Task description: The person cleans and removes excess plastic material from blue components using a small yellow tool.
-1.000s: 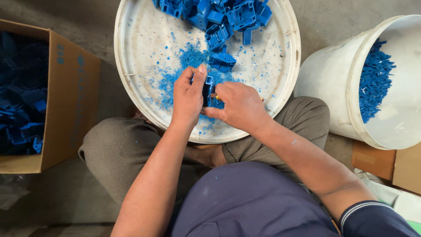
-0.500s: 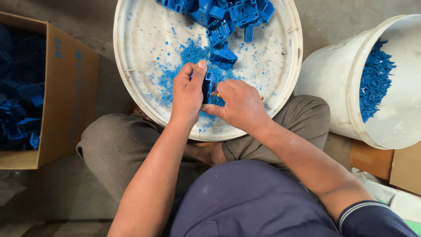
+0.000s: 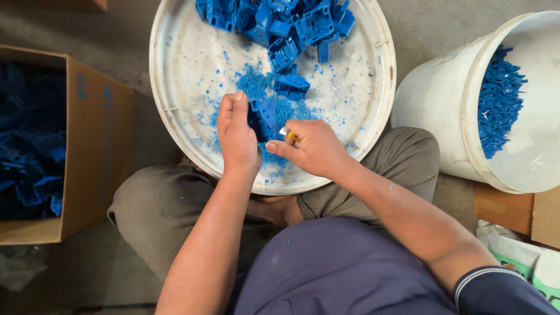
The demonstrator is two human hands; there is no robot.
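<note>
Left hand is clamped around a blue plastic part above the white basin's near edge; right hand pinches a small yellow-handled tool against it. One slip could nick the gripping fingers.

Bare basin floor left of parts pile

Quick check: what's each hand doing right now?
Left hand: closed on blue part.
Right hand: closed on a small yellow tool.
</note>
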